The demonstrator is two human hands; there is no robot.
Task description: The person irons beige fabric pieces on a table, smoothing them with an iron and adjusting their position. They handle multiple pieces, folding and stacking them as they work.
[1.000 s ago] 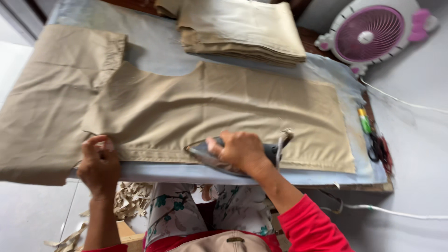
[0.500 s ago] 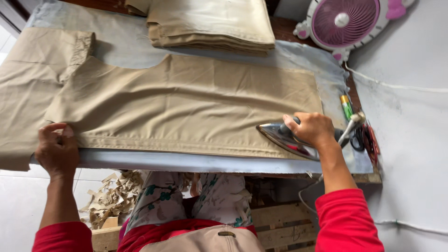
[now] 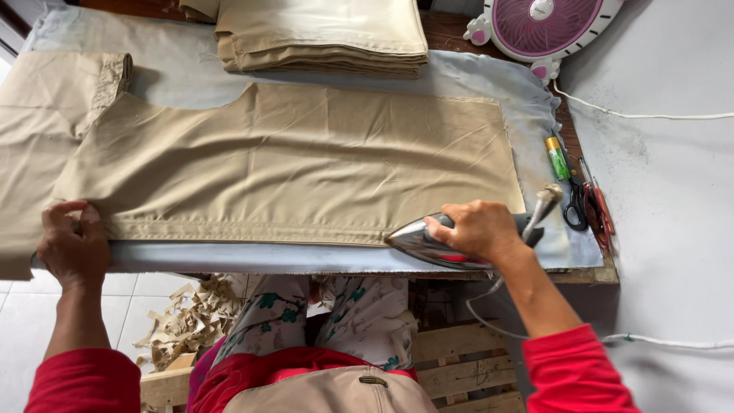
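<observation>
At four o'clock, the right hand grips the iron, hiding its handle; at eight, the left hand pinches the tan trousers, cut off leftward.

My ironing corner, seen from above.

My table wears a pale blue-grey padded cover, with bare brown wood showing at its far edge and right end. Far right, a pink and white fan sits by the table's corner, and a white cord trails across the grey surface to the right. Below the near edge lies white tiled floor on the left, a heap of beige fabric scraps on it, and a wooden pallet just right of that. Daylight is soft and even.
</observation>
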